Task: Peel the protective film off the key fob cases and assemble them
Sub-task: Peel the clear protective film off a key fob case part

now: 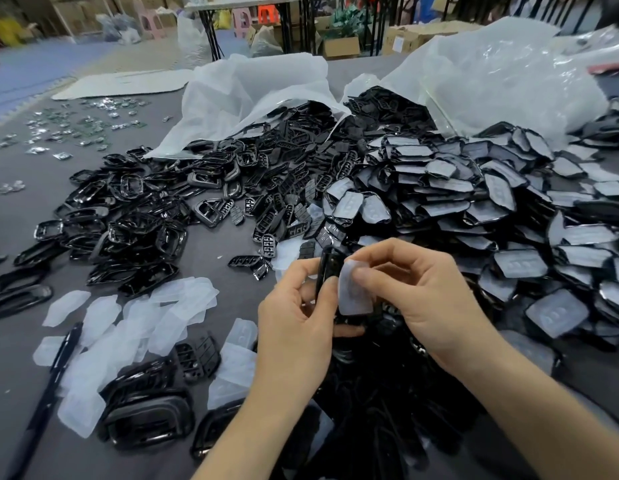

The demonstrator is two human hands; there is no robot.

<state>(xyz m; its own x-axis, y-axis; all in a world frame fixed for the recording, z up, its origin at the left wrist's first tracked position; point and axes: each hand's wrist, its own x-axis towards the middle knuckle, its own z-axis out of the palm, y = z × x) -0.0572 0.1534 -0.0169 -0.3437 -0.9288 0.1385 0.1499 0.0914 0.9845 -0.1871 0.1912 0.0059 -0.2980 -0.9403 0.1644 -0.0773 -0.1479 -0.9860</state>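
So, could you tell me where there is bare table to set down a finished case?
Bare grey table lies between the black frames and the peeled films, left of the left hand. Right of the right hand, filmed cases crowd everything.

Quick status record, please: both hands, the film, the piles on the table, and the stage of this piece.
left hand: grips black case
right hand: pinches film beside the case
film state: cannot tell whether it is fully off
peeled films: heap, front left
filmed cases: pile, right
black frames: pile, left
stage: peeling; not yet assembled
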